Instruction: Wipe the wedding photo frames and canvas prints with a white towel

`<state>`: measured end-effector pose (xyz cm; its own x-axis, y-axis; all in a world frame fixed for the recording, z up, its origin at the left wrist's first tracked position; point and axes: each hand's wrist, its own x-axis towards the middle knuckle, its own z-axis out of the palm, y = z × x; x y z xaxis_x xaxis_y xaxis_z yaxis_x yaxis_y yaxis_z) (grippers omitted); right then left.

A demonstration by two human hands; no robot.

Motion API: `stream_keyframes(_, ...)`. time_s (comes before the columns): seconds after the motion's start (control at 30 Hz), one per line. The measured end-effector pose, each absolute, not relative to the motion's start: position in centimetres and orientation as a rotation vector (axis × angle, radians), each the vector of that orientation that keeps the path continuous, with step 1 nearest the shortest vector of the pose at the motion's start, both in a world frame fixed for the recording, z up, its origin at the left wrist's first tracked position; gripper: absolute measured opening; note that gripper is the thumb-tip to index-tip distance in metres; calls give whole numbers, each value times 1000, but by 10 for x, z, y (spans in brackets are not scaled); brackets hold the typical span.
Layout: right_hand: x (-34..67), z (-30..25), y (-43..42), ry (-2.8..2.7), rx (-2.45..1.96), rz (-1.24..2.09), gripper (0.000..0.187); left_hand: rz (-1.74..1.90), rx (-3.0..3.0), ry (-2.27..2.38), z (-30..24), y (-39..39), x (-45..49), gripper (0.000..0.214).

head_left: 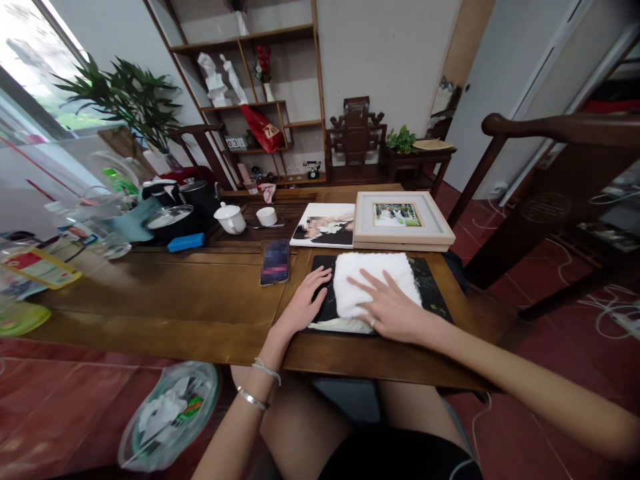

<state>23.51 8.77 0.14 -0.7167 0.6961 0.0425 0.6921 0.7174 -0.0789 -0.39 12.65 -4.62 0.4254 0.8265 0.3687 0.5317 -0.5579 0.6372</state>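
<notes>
A folded white towel lies on a dark flat panel at the near edge of the wooden table. My right hand lies flat on the towel, fingers spread. Beside it, my left hand rests open on the panel's left edge, fingertips touching the towel's side. Behind the towel stand a light picture frame and a printed photo canvas. A phone lies just left of my left hand.
Tea ware crowds the back left: a white teapot, a cup, dark pots, a blue block. A bin with a bag sits on the floor at my left. A dark wooden chair back stands right.
</notes>
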Motion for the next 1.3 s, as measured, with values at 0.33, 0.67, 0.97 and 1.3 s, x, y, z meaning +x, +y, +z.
stream_keyframes(0.33, 253, 2, 83, -2814, -1235, 119, 33, 950, 2265, 1138, -46, 125, -5, 31)
stream_keyframes(0.67, 260, 4, 83, -2799, -1223, 138, 32, 976, 2262, 1131, -48, 125, -4, 30)
stream_keyframes(0.97, 252, -1, 58, -2796, -1092, 185, 32, 943, 2260, 1138, -45, 126, -4, 31)
stream_keyframes(1.3, 302, -13, 55, -2620, -1497, -95, 35, 957, 2268, 1136, -48, 126, -4, 31)
